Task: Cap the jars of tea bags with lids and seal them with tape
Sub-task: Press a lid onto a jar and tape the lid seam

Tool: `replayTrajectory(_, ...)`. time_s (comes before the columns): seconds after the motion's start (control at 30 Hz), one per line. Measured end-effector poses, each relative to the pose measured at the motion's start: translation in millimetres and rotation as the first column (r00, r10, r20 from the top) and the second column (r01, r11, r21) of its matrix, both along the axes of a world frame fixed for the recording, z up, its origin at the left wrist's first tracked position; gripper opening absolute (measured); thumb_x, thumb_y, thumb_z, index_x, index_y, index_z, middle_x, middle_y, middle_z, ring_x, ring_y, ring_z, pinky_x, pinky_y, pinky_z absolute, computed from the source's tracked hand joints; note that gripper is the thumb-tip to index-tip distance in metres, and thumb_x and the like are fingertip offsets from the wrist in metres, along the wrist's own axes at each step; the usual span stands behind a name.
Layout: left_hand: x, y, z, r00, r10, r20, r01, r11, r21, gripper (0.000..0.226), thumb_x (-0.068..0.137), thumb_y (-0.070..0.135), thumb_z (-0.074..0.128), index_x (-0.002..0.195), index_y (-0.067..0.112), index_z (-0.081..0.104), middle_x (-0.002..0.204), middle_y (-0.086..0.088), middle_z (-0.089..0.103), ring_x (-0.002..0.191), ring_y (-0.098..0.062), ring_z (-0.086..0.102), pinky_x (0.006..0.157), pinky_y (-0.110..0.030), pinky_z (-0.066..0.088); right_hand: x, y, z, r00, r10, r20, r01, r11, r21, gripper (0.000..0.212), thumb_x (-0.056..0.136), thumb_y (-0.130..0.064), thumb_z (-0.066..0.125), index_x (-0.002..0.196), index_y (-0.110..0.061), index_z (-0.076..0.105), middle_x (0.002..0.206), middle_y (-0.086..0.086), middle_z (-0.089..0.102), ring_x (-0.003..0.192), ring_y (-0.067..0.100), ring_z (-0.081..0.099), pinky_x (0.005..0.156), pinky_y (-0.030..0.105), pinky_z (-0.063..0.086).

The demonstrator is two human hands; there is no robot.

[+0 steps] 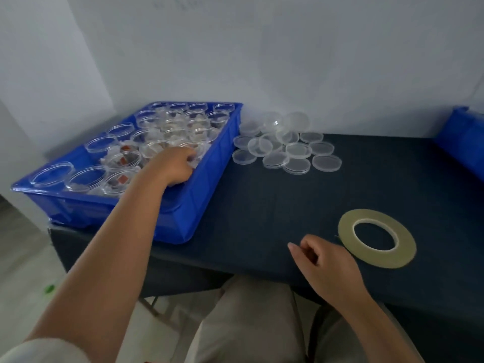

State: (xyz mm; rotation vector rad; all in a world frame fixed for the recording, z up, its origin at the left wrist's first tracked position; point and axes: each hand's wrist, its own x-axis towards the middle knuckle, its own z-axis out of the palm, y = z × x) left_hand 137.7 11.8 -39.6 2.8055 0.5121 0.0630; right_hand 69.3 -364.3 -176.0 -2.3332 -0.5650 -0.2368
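Note:
A blue crate (201,189) at the table's left holds several clear open jars (123,159) with tea bags inside. My left hand (175,163) reaches into the crate's near right corner, fingers curled down around a jar there; the jar is mostly hidden under the hand. A heap of clear round lids (285,148) lies on the dark table to the right of the crate. A flat roll of yellowish tape (377,238) lies near the front right. My right hand (324,260) rests on the table just left of the roll, fingers loosely curled and holding nothing.
The dark blue table (262,205) stands against a white wall. A second blue crate (463,137) pokes in at the far right edge. My lap is below the table's front edge, and the floor shows at the lower left.

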Motion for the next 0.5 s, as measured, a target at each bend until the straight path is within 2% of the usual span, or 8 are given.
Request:
replayTrajectory(0.07,5.8,-2.3,-0.5,0.999,-0.046,-0.002,0.046,0.998,0.050,0.032,0.100,0.017,0.065,0.132,0.022,0.071,0.121,-0.003,0.072,0.092,-0.023,0.068,0.080,-0.039,0.058,0.6,-0.7,-0.1,1.000,-0.002,-0.019,0.002,1.000,0.012,0.042,0.100,-0.056,0.057,0.069,-0.029,0.050,0.065,-0.006,0.059,0.057,0.016,0.057,0.050,0.031,0.045)
replayTrajectory(0.13,2.5,-4.7,1.3,0.997,-0.027,0.076,0.017,0.991,0.134,0.013,0.102,0.022,0.064,0.105,0.020,0.077,0.095,-0.001,0.075,0.074,-0.018,0.069,0.069,-0.034,0.050,1.6,-1.7,0.3,0.999,-0.004,-0.035,0.005,0.999,0.032,0.042,0.100,-0.055,0.057,0.069,-0.029,0.050,0.064,-0.004,0.058,0.056,0.016,0.057,0.051,0.031,0.044)
replayTrajectory(0.2,-6.1,-7.6,5.0,0.980,0.011,0.200,-0.057,0.973,0.225,0.020,0.105,0.027,0.060,0.090,0.020,0.071,0.082,-0.001,0.072,0.066,-0.018,0.067,0.061,-0.034,0.045,2.1,-3.1,1.3,0.999,-0.001,-0.045,0.003,0.999,0.046,0.041,0.100,-0.055,0.058,0.069,-0.030,0.049,0.063,-0.005,0.058,0.055,0.014,0.055,0.051,0.028,0.042)
replayTrajectory(0.3,-24.7,-17.0,18.0,0.895,-0.010,0.445,-0.132,0.949,0.287,0.020,0.107,0.029,0.059,0.090,0.022,0.067,0.086,0.002,0.069,0.066,-0.014,0.059,0.055,-0.028,0.036,3.4,-4.0,4.3,0.995,0.011,-0.095,-0.003,0.997,0.081,0.040,0.100,-0.055,0.059,0.069,-0.030,0.052,0.064,-0.007,0.059,0.057,0.011,0.056,0.052,0.023,0.042)
replayTrajectory(0.37,-38.4,-27.3,35.6,0.795,-0.097,0.599,-0.093,0.956,0.278,0.015,0.104,0.037,0.062,0.098,0.026,0.072,0.092,0.006,0.070,0.071,-0.014,0.060,0.058,-0.029,0.038,6.6,-5.4,7.3,0.986,-0.004,-0.164,0.025,0.992,0.126,0.040,0.099,-0.055,0.060,0.070,-0.029,0.056,0.065,-0.008,0.061,0.060,0.009,0.058,0.055,0.022,0.045)
replayTrajectory(0.4,-43.9,-32.6,44.9,0.740,-0.140,0.657,-0.063,0.959,0.276,0.015,0.102,0.042,0.063,0.099,0.029,0.072,0.092,0.010,0.069,0.072,-0.012,0.060,0.060,-0.028,0.038,8.1,-5.8,8.9,0.980,-0.012,-0.197,0.042,0.988,0.151,0.040,0.099,-0.056,0.060,0.072,-0.028,0.057,0.067,-0.007,0.063,0.062,0.011,0.060,0.058,0.026,0.049)
replayTrajectory(0.47,-53.2,-47.2,61.7,0.674,-0.209,0.709,0.040,0.968,0.247,0.015,0.097,0.051,0.066,0.098,0.037,0.069,0.089,0.018,0.065,0.071,-0.003,0.060,0.061,-0.021,0.037,10.3,-7.1,10.8,0.968,-0.018,-0.249,0.070,0.978,0.198,0.037,0.098,-0.060,0.060,0.077,-0.029,0.061,0.073,-0.005,0.067,0.068,0.014,0.065,0.064,0.035,0.056)
replayTrajectory(0.5,-56.7,-57.0,67.3,0.681,-0.245,0.690,0.128,0.968,0.218,0.014,0.095,0.054,0.067,0.097,0.040,0.067,0.086,0.022,0.064,0.073,0.000,0.062,0.062,-0.019,0.037,11.1,-8.2,10.8,0.964,-0.018,-0.264,0.077,0.974,0.213,0.034,0.097,-0.064,0.060,0.081,-0.033,0.063,0.077,-0.006,0.069,0.072,0.013,0.067,0.066,0.035,0.057)
